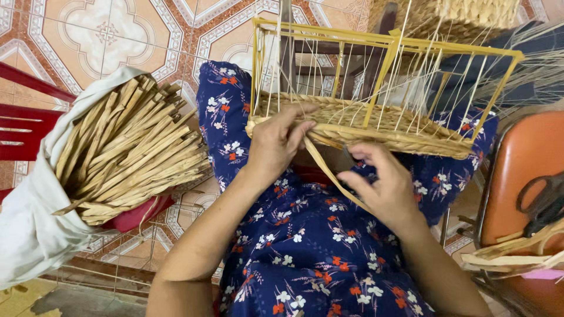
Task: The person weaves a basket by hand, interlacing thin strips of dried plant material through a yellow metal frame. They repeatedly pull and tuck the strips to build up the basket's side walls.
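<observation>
A home craft setting used for basket weaving, seen from above. The floor is laid with ornate patterned tiles in terracotta, cream and grey, typical of a house or porch. A cloth-wrapped bundle of dried flat fibre strips rests on a red plastic seat. An orange chair carries scissors and loose strips. A part-woven basket on a yellow frame lies across the person's lap.

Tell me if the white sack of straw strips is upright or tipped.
Tipped: the white sack lies sideways, its strips pointing rightward.
</observation>
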